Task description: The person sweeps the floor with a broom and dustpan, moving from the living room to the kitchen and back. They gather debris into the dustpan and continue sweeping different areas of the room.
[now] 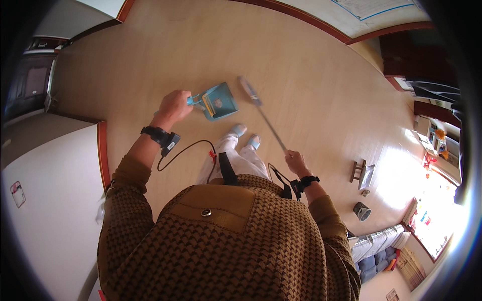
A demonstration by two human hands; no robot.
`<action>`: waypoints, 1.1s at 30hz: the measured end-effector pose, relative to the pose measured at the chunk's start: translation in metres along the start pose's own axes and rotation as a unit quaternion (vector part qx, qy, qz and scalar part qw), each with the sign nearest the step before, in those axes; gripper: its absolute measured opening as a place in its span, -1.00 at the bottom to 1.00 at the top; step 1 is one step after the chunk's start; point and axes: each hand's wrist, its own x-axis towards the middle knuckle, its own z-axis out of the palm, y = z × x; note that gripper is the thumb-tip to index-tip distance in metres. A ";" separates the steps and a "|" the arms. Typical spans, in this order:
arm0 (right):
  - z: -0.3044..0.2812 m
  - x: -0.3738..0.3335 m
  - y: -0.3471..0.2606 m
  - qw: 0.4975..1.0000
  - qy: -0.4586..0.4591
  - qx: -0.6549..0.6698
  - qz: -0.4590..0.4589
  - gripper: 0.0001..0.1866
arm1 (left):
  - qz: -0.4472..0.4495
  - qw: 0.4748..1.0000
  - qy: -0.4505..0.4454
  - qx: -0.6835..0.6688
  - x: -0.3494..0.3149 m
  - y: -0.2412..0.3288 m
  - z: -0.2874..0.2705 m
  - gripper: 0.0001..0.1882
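My left hand (175, 106) is closed round the handle of a blue dustpan (226, 100). A yellow comb-like row of teeth runs along the pan's handle side, and a small greyish patch shows inside the pan. My right hand (296, 163) grips the long thin handle of a broom (267, 123), which slants up and left from my fist. The broom's head lies on the floor just right of the dustpan, apart from it and slightly blurred. Both wrists carry black bands with small devices and cables.
Light wood floor (311, 90) spreads around my slippered feet (246, 136). A white wall edge with brown trim (103, 150) stands close on the left. At right are a small stool (362, 174), a waste bin (361, 211), a sofa (376, 261) and a bright window.
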 end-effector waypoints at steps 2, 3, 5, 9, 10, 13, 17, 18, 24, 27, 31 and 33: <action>-0.010 -0.006 -0.005 0.997 -0.069 0.043 0.014 -0.75 | 0.008 1.000 0.011 -0.004 0.000 -0.002 0.001 -0.88; -0.018 -0.013 -0.005 0.993 -0.067 0.091 0.039 -0.71 | 0.012 1.000 0.017 -0.006 0.000 -0.004 0.002 -0.88; -0.034 -0.032 -0.003 0.972 -0.073 0.200 0.097 -0.63 | 0.008 1.000 0.013 -0.009 0.000 -0.009 0.003 -0.88; -0.065 -0.062 0.013 0.978 -0.032 0.180 0.099 -0.60 | 0.006 1.000 0.015 -0.002 -0.007 -0.029 0.010 -0.87; -0.071 -0.065 0.018 0.979 -0.022 0.168 0.110 -0.61 | 0.007 1.000 0.009 -0.003 -0.010 -0.034 0.011 -0.87; -0.082 -0.064 0.028 0.992 0.057 0.081 0.079 -0.70 | -0.016 1.000 -0.013 0.010 -0.018 -0.048 0.016 -0.79; -0.083 -0.035 0.042 0.989 0.118 -0.002 0.090 -0.77 | 0.001 1.000 0.017 -0.011 -0.028 -0.055 0.017 -0.86; -0.078 -0.024 0.045 0.987 0.127 -0.013 0.100 -0.77 | 0.002 1.000 0.018 -0.017 -0.030 -0.054 0.016 -0.86; -0.018 0.006 0.053 0.987 -0.013 -0.156 0.035 -0.75 | -0.009 1.000 0.017 -0.025 -0.025 -0.044 0.011 -0.86; 0.020 -0.005 0.022 0.997 -0.003 -0.043 0.060 -0.78 | 0.000 0.999 0.029 -0.032 -0.020 -0.047 0.013 -0.85; -0.004 -0.025 -0.007 0.979 -0.091 0.153 0.097 -0.72 | 0.008 0.999 0.015 -0.037 -0.015 -0.046 0.010 -0.83; -0.026 -0.050 -0.007 0.946 -0.106 0.280 0.125 -0.71 | 0.015 0.998 0.008 -0.052 -0.013 -0.036 0.003 -0.76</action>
